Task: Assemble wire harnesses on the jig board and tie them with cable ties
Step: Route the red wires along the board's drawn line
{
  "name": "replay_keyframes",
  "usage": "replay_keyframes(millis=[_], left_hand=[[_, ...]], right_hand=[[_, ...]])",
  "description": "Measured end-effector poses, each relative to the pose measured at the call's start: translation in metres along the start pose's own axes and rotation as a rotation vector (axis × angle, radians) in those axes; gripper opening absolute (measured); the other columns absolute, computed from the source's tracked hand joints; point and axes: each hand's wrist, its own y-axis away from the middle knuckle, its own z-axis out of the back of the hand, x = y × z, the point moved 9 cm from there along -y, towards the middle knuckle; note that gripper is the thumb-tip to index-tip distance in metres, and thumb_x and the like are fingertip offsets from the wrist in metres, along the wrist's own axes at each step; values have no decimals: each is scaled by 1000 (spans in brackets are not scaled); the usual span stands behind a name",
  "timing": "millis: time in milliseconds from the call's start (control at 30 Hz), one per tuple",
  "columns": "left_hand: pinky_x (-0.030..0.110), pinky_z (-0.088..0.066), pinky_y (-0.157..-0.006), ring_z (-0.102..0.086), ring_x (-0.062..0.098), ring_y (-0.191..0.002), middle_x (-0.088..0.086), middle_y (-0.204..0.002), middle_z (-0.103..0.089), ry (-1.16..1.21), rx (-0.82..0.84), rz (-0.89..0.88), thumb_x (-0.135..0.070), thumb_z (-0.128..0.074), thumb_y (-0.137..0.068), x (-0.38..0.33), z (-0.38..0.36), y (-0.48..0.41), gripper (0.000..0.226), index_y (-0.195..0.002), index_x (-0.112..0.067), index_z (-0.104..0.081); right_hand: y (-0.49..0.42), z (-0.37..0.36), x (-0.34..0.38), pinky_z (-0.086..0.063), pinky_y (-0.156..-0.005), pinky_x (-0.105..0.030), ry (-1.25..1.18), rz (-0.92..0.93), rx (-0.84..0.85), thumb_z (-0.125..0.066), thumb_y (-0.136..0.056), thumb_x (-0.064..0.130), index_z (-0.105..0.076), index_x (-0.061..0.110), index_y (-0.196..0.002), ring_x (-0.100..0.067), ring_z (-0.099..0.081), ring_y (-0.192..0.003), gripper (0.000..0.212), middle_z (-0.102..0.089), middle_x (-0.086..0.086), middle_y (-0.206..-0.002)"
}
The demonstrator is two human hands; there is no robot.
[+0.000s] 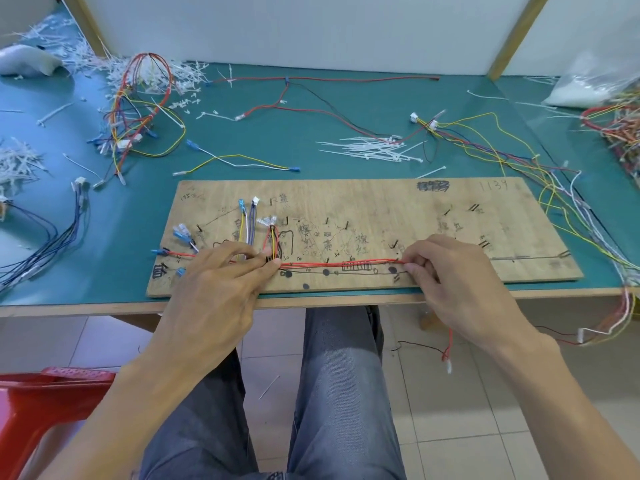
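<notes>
A wooden jig board (381, 202) with pins and pen marks lies at the near edge of the green table. A bundle of red wires (339, 262) runs straight along its front part. My left hand (221, 285) pinches the bundle's left end beside a cluster of yellow, red and purple wires with blue and white connectors (249, 220). My right hand (457, 278) pinches the bundle's right end near a pin. A red wire end with a white connector (447, 358) hangs below my right hand, off the table. A pile of white cable ties (374, 148) lies behind the board.
Finished harness bundles (138, 109) and cut tie scraps (69, 50) crowd the back left. Loose coloured wires (571, 202) trail off the right edge. More wires and a plastic bag (595, 84) sit at the far right. A red plastic stool (41, 410) stands at lower left.
</notes>
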Motion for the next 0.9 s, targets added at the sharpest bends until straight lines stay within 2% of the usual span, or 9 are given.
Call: replay_keyframes(millis=[133, 267, 433, 533, 600, 667, 733, 833, 900], left_hand=[[47, -56, -91, -67, 26, -115, -6, -117, -77, -26, -16, 1, -18, -54, -95, 0, -1, 3, 37, -123, -15, -78], [48, -53, -96, -63, 27, -122, -1, -120, -77, -90, -10, -3, -12, -59, -94, -2, -4, 7, 41, -133, -12, -71], [48, -43, -109, -55, 24, -136, -3, -139, -68, -220, 51, 6, -17, -57, -95, -8, -6, 15, 48, -142, -17, -64], [47, -39, -112, -53, 23, -138, -3, -140, -67, -274, 44, 52, -25, -52, -101, -15, -3, 14, 41, -139, -17, -66], [49, -37, -113, -52, 25, -139, -2, -141, -67, -298, 45, 77, -26, -53, -103, -20, -1, 15, 38, -137, -17, -67], [51, -36, -113, -49, 27, -140, -1, -145, -64, -310, 68, 116, -26, -60, -100, -22, -1, 17, 41, -140, -18, -65], [55, -36, -113, -45, 30, -142, 0, -149, -60, -300, 90, 176, -28, -64, -98, -22, -3, 20, 47, -144, -18, -62], [60, -34, -113, -34, 33, -144, 3, -155, -52, -277, 132, 240, -34, -58, -100, -24, -11, 22, 51, -148, -18, -57], [60, -34, -111, -33, 35, -143, 4, -156, -47, -259, 146, 270, -36, -54, -101, -23, -13, 23, 51, -149, -20, -54]], right_hand=[[10, -3, 7, -56, -69, -47, 47, 38, -67, -63, -102, 14, -74, 13, -108, -27, -63, -84, 13, -65, -1, -97], [18, -9, 9, -56, -64, -46, 143, 99, -135, -65, -100, 7, -72, 10, -105, -28, -62, -88, 9, -63, -2, -97], [28, -12, 8, -54, -66, -41, 102, 104, -227, -69, -89, -7, -73, 8, -111, -28, -57, -86, 27, -58, -4, -97], [28, -17, 0, -55, -68, -45, 20, -8, -156, -67, -92, -4, -73, 11, -108, -29, -57, -86, 23, -57, -2, -96], [26, -19, 13, -55, -63, -47, 203, 66, -83, -64, -84, -11, -73, 7, -107, -29, -54, -87, 30, -54, -3, -97], [25, -22, 19, -54, -62, -46, 348, 105, -6, -56, -83, -5, -70, 6, -106, -26, -50, -88, 29, -52, -2, -98], [24, -22, 19, -54, -62, -45, 390, 91, 48, -51, -84, 1, -67, 7, -107, -25, -49, -90, 28, -50, -2, -100], [25, -19, 20, -53, -59, -44, 376, 74, 30, -58, -83, -1, -68, 10, -106, -24, -50, -90, 28, -52, 0, -100], [26, -12, 20, -52, -53, -42, 320, 56, -50, -69, -79, -8, -74, 10, -103, -24, -53, -86, 30, -56, 2, -96]])
